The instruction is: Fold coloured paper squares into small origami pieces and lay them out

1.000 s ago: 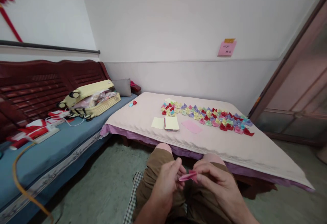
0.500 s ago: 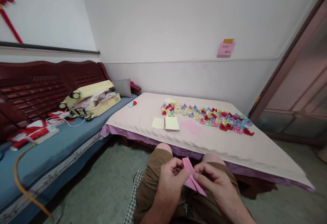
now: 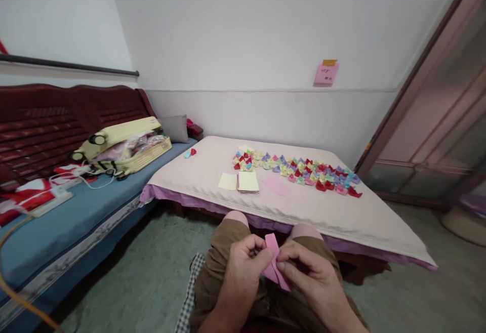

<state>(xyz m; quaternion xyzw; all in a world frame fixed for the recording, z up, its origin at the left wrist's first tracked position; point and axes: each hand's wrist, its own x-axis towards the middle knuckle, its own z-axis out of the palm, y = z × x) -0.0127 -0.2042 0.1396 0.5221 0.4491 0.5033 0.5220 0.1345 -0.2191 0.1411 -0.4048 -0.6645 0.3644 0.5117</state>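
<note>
Fingers: Your left hand [image 3: 243, 267] and right hand [image 3: 308, 278] meet, thumb and forefinger tips of each pressed together on the pink paper [image 3: 272, 246]; the remaining fingers curl inward.
Position: You hold the paper above your lap, between your knees, short of the near edge of the surface [image 3: 341, 221] and clear of it.
Step in hand: Probably a crease being pinched flat, partway through a fold.
Next move: It calls for aligned edges and light, even pressure along the fold; thin paper slips easily.
Paper: Narrow, layered, tilted nearly upright, with one pointed end below your fingers.
Surface: Yellow stack [image 3: 247, 182] and a pink sheet [image 3: 277, 185] towards the near edge; a row of folded pieces [image 3: 296, 171] behind.
</note>
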